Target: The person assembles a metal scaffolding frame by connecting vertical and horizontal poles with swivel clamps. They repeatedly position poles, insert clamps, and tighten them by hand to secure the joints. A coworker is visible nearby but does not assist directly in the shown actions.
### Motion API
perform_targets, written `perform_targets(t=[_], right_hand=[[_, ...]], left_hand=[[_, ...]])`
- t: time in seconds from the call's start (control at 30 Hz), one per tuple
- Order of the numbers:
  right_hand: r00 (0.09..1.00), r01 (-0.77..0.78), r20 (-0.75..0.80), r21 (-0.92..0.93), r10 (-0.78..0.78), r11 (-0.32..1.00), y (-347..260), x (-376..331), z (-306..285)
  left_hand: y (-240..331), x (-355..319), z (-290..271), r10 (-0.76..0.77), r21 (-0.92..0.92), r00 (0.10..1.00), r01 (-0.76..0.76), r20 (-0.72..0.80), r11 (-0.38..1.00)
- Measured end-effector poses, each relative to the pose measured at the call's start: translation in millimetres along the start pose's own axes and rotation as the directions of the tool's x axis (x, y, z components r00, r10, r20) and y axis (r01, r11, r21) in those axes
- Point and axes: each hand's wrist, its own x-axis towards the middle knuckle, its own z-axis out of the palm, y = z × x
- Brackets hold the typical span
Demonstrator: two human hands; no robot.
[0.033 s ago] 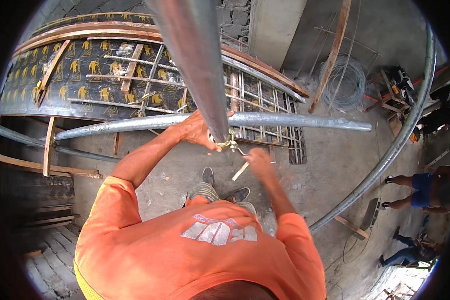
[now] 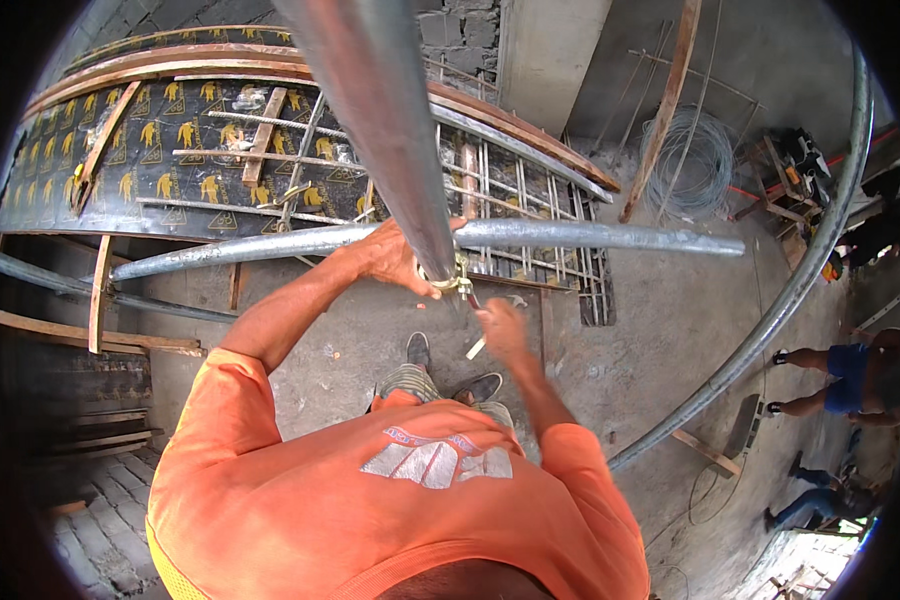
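Note:
An upright steel pipe (image 2: 390,130) rises close in front of me and crosses a horizontal steel pipe (image 2: 590,237). A brass-coloured scaffold clamp (image 2: 454,283) sits round the upright pipe just below the crossing. My left hand (image 2: 398,256) is closed round the clamp and the pipe, its thumb toward me and some fingers hidden behind. To the right, my right hand (image 2: 503,328) is closed on a slim metal wrench (image 2: 473,299) that reaches the clamp's bolt. The hand hides most of the wrench.
Behind the pipes lies a black-faced panel (image 2: 45,200) with steel bars and timber pieces on it. A long bent-looking pipe (image 2: 770,330) stands at the right. Coiled wire (image 2: 688,165) rests by the wall. Other people (image 2: 842,378) are at the far right.
My right hand has swung slightly left and down, nearer the clamp, with the wrench turning along. My left hand stays on the clamp.

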Motion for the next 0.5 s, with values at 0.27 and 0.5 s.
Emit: perform_targets(t=[0.27, 0.5], right_hand=[[0.978, -0.163, 0.118, -0.067, 0.170, 0.984, 64, -23, 85], [0.997, 0.043, 0.068, -0.062, -0.038, 0.997, 23, 52, -5]], left_hand=[[-18, -6, 25, 0.005, 0.080, 1.000, -0.004, -0.007, 0.997], [-40, 10, 2, 0.090, -0.042, 0.996, -0.090, 0.008, 0.995]])
